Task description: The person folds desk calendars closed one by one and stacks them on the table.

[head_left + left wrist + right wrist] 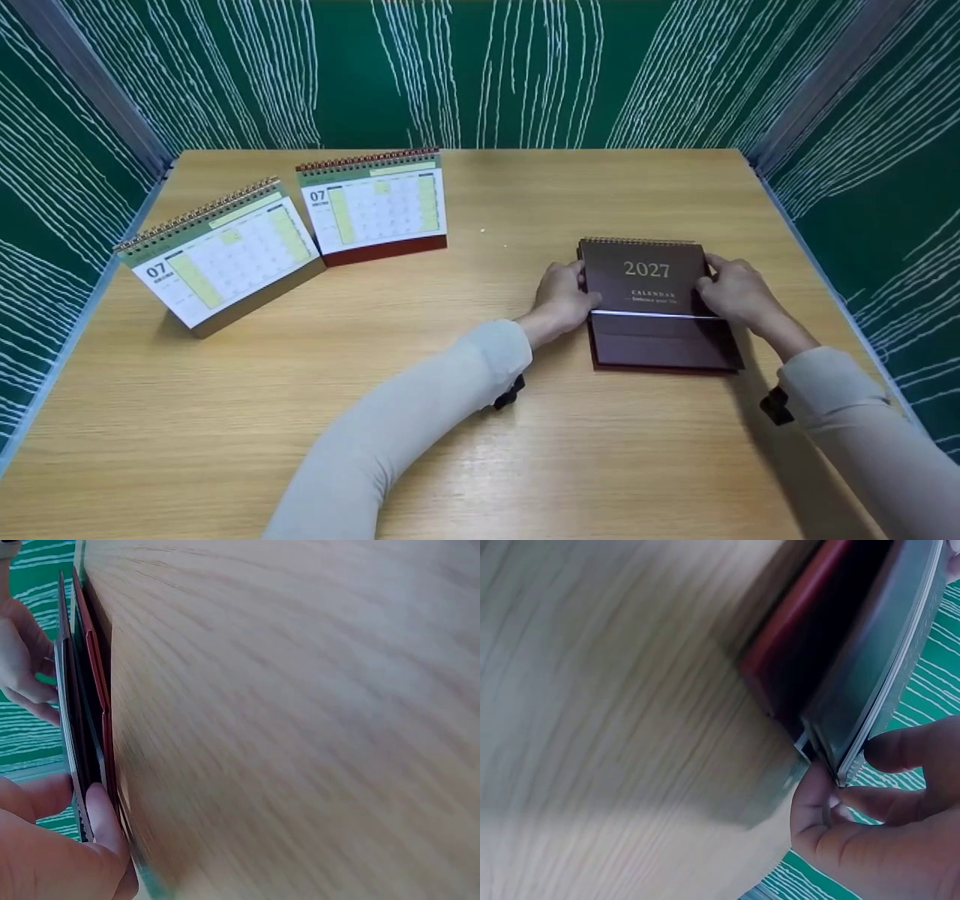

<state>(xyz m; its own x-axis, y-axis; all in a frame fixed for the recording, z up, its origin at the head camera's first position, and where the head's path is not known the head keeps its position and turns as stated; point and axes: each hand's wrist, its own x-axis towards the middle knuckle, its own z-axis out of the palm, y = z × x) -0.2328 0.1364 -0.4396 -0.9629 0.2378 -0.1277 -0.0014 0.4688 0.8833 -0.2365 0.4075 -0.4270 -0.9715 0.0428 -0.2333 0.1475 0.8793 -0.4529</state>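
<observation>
A dark brown desk calendar (649, 277) marked 2027 lies low on the right part of the table, its spiral binding along the far edge. Below its cover shows a plain dark red-brown base panel (660, 346). My left hand (564, 296) grips the calendar's left side, thumb on top. On the opposite side my right hand (739, 291) pinches the edge near the upper corner. The left wrist view shows the layered pages and red base (105, 720) slightly apart. In the right wrist view, fingers (904, 750) pinch the page stack's corner, with a gap above the red base.
Two desk calendars stand upright on the left: one with a tan base (225, 255), the other with a red base (375, 202). Both show a 07 page. Green walls (465, 75) with white lines enclose the wooden table (420, 360). Tiny white specks lie near the middle.
</observation>
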